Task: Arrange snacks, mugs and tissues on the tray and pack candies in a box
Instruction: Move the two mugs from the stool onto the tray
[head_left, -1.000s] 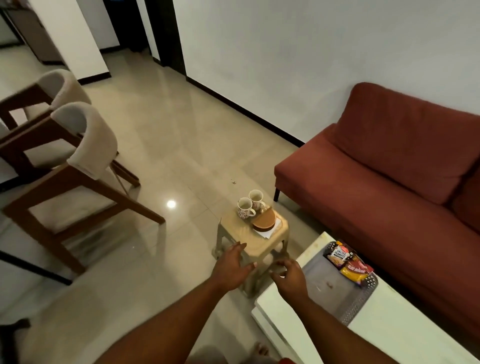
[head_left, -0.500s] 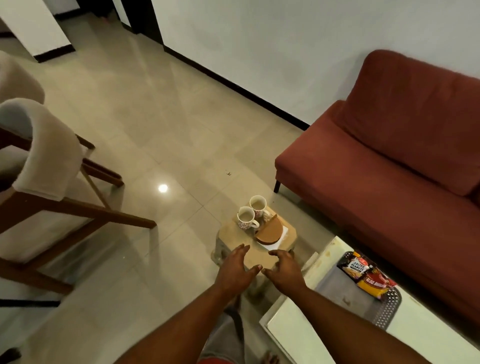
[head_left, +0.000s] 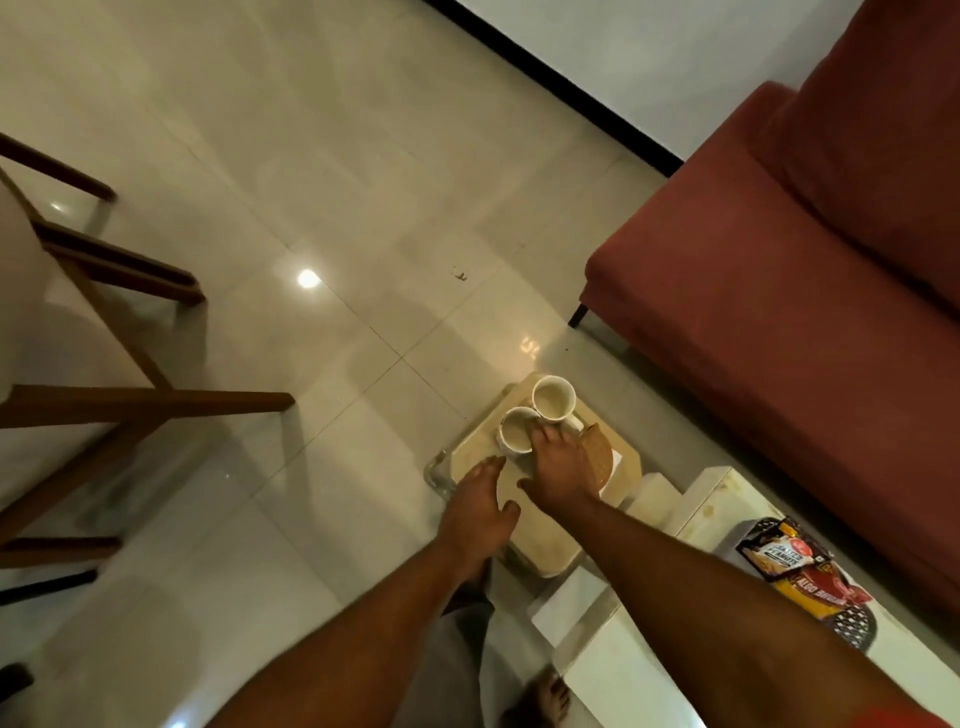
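Note:
Two white mugs stand side by side on a small beige stool (head_left: 545, 551): the far mug (head_left: 553, 397) and the near mug (head_left: 514, 431). My right hand (head_left: 561, 467) reaches over the stool, its fingertips touching the near mug's rim where the two mugs meet, thumb spread apart. My left hand (head_left: 480, 506) hovers open over the stool's near left part. A round brown box (head_left: 601, 447) lies on white tissues (head_left: 617, 462), partly hidden by my right hand. Two snack packets (head_left: 774, 553) lie on the dark perforated tray (head_left: 854, 629) at the right.
The tray rests on a white low table (head_left: 623, 670) close to the stool's right. A red sofa (head_left: 779, 312) fills the right side. A wooden chair (head_left: 130, 400) stands on the tiled floor at the left. My bare foot (head_left: 540, 696) is below the stool.
I have leaned in over the stool. My right hand went forward from the stool's near edge to the mugs. My left hand moved slightly forward above the stool.

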